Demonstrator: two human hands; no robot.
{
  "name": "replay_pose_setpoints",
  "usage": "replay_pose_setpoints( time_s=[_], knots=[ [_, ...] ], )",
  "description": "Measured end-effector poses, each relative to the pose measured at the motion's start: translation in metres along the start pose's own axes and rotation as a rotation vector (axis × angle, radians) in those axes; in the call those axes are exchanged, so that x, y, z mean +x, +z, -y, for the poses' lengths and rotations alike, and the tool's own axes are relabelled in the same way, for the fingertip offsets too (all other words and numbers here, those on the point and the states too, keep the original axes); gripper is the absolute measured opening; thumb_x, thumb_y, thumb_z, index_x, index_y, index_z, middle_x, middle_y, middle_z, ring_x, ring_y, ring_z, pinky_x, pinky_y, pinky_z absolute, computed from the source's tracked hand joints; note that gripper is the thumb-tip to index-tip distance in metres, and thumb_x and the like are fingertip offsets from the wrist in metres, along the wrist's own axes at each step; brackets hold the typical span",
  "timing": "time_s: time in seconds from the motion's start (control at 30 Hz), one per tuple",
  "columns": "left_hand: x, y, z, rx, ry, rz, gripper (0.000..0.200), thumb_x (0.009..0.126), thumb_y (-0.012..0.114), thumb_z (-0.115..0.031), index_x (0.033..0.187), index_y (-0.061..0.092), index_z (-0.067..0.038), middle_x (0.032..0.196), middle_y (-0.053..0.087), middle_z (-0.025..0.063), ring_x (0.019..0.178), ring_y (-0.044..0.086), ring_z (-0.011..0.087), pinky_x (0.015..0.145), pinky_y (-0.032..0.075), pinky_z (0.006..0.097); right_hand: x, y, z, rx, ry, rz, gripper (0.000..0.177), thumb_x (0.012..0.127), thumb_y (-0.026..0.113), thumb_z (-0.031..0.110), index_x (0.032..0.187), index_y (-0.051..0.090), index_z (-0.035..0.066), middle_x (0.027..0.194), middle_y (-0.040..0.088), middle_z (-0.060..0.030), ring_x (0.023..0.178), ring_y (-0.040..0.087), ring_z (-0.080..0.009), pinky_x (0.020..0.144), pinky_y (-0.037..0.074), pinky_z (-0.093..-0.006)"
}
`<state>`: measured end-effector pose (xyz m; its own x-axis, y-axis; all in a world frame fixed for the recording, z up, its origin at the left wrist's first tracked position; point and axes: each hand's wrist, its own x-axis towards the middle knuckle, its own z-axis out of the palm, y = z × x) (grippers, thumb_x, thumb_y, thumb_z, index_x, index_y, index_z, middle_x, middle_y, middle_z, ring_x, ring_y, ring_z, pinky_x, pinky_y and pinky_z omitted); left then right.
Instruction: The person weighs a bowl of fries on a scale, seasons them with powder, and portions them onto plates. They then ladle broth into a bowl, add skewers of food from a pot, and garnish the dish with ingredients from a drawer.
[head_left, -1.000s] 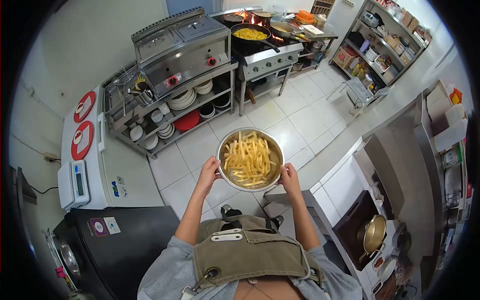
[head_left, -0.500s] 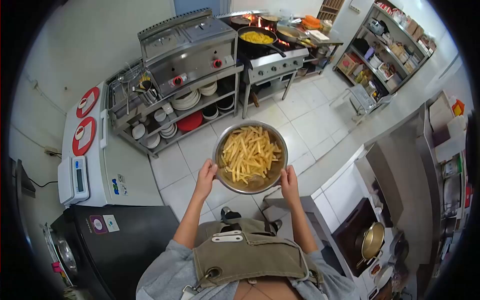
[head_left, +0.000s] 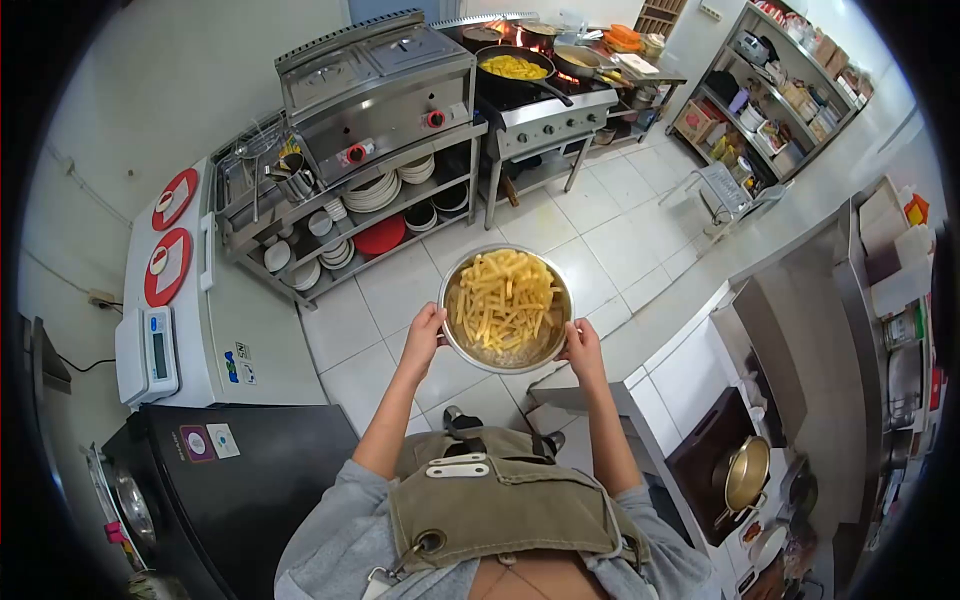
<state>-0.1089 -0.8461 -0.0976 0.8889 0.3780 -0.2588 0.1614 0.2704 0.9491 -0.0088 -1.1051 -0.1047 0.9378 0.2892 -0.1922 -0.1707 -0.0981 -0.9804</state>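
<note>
I hold a round steel bowl [head_left: 449, 327] in front of my chest, above the tiled floor. It is full of pale raw potato sticks [head_left: 505, 302], piled toward the far side. My left hand [head_left: 425, 335] grips the rim on the left and my right hand [head_left: 583, 345] grips the rim on the right. An olive apron [head_left: 500, 505] covers my front below the bowl.
Ahead stand a steel griddle unit [head_left: 375, 75] over shelves of plates, and a gas stove [head_left: 545, 100] with lit burners and a pan of yellow food [head_left: 512, 67]. A white chest freezer [head_left: 215, 300] with a scale is left. A steel counter [head_left: 690, 300] runs right, wire shelving beyond.
The potato sticks have shifted in the bowl, now heaped toward the far side. The bowl sits slightly lower and to the right, with both hands still on its rim.
</note>
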Motion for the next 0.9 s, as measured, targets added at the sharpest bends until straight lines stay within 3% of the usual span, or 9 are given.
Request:
replay_pose_setpoints(
  time_s=[0.07,0.13,0.2,0.4,0.47,0.53,0.73,0.83,0.9],
  knots=[
    [0.004,0.004,-0.004,-0.06,-0.048,0.036,0.018,0.092,0.043,-0.026,0.08,0.043,-0.013,0.076,0.046,-0.004,0.069,0.046,0.003,0.06,0.043,0.0221,0.001,-0.003,-0.002,-0.01,0.043,0.004,0.018,0.093,0.042,0.017,0.081,0.042,0.003,0.064,0.051,-0.0047,0.05,0.053,-0.0093,0.041,0.049,-0.0238],
    [0.002,0.004,-0.002,-0.068,-0.017,0.039,0.018,0.093,0.042,-0.025,0.08,0.043,-0.013,0.077,0.047,-0.0032,0.07,0.048,0.0042,0.061,0.044,0.023,-0.001,-0.002,0.002,0.082,-0.141,-0.012,0.019,0.092,0.044,0.018,0.081,0.041,0.003,0.063,0.051,-0.005,0.049,0.052,-0.0097,0.041,0.048,-0.0238],
    [-0.001,0.002,0.005,0.003,0.162,0.033,0.017,0.093,0.042,-0.024,0.081,0.044,-0.012,0.075,0.048,-0.0031,0.069,0.049,0.0057,0.06,0.044,0.0234,-0.005,-0.001,0.002,0.103,-0.206,-0.027,0.02,0.092,0.045,0.019,0.081,0.041,0.003,0.063,0.051,-0.0051,0.049,0.052,-0.0099,0.041,0.048,-0.0236],
    [0.006,0.005,-0.003,0.003,-0.062,0.028,0.018,0.093,0.042,-0.023,0.081,0.045,-0.01,0.071,0.044,-0.0039,0.065,0.046,0.0042,0.059,0.043,0.0204,0.001,-0.004,-0.003,0.033,0.006,-0.019,0.02,0.092,0.043,0.02,0.08,0.041,0.004,0.058,0.048,-0.0026,0.043,0.048,-0.0093,0.039,0.044,-0.0217],
    [-0.001,0.003,-0.004,0.022,0.121,0.057,0.017,0.092,0.042,-0.025,0.082,0.045,-0.012,0.071,0.045,-0.0041,0.064,0.045,0.0044,0.058,0.041,0.0201,-0.008,0.001,0.005,0.068,-0.048,-0.026,0.02,0.092,0.044,0.02,0.08,0.041,0.004,0.059,0.048,-0.0025,0.043,0.047,-0.0088,0.039,0.044,-0.0217],
    [-0.005,0.002,-0.002,0.001,0.198,0.086,0.017,0.092,0.043,-0.026,0.082,0.045,-0.012,0.07,0.045,-0.0041,0.064,0.045,0.0041,0.057,0.041,0.0205,-0.016,0.005,0.002,0.107,-0.318,-0.1,0.02,0.092,0.045,0.02,0.08,0.041,0.005,0.059,0.048,-0.0025,0.042,0.047,-0.0086,0.039,0.044,-0.0219],
    [0.004,0.003,0.006,-0.022,-0.007,0.037,0.018,0.092,0.042,-0.025,0.082,0.046,-0.011,0.072,0.048,-0.0036,0.065,0.047,0.0043,0.059,0.043,0.0214,-0.004,-0.005,-0.008,0.008,0.065,0.006,0.019,0.092,0.044,0.018,0.08,0.04,0.004,0.06,0.047,-0.002,0.047,0.048,-0.009,0.042,0.044,-0.0219],
    [-0.01,-0.002,0.005,-0.023,0.145,0.071,0.018,0.092,0.042,-0.024,0.081,0.045,-0.011,0.072,0.047,-0.0043,0.064,0.046,0.0041,0.057,0.042,0.0206,-0.019,-0.001,0.012,0.083,-0.194,-0.031,0.019,0.093,0.043,0.019,0.081,0.042,0.004,0.06,0.047,-0.0015,0.046,0.046,-0.0082,0.042,0.042,-0.0213],
    [-0.017,-0.004,-0.001,0.068,0.256,0.086,0.018,0.092,0.043,-0.023,0.078,0.044,-0.012,0.073,0.046,-0.0045,0.063,0.046,0.0043,0.057,0.042,0.0199,-0.02,0.0,0.003,0.116,-0.212,-0.029,0.019,0.093,0.043,0.019,0.081,0.042,0.004,0.06,0.047,-0.0015,0.046,0.046,-0.0081,0.042,0.042,-0.0212]
  ],
)
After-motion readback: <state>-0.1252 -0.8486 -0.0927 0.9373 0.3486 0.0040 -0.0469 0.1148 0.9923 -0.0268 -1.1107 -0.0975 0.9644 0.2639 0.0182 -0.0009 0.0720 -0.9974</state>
